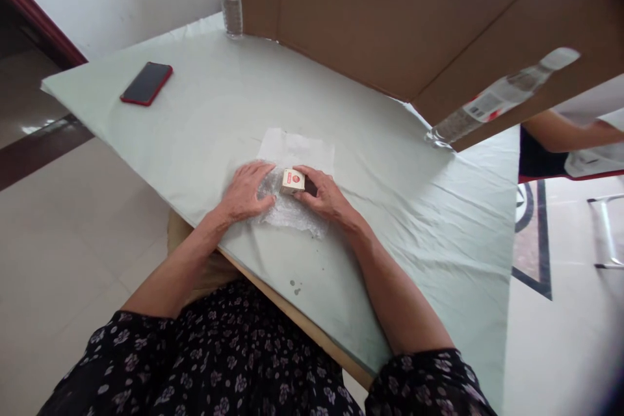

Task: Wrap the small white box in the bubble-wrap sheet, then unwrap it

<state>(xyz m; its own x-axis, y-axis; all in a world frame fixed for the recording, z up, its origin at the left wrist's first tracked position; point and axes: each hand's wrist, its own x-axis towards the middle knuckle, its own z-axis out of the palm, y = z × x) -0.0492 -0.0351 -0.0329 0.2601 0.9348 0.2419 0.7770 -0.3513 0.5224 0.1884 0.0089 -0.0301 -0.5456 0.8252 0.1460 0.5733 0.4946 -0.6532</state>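
A small cream-coloured box (293, 180) with red print stands on a sheet of bubble wrap (298, 216) spread over the table. My right hand (326, 194) grips the box from its right side, between thumb and fingers. On the left part of the sheet rests my left hand (248, 190), thumb and fingers apart, a short gap from the box. Nothing shows between the fingers of that hand.
The table wears a pale green cloth (205, 104). A phone (147, 83) with a red edge lies at the far left. Behind stands a brown cardboard panel (351, 13), with a water bottle (231, 0) and a tilted bottle (502, 101) against it. Another person's arm (560, 132) shows at right.
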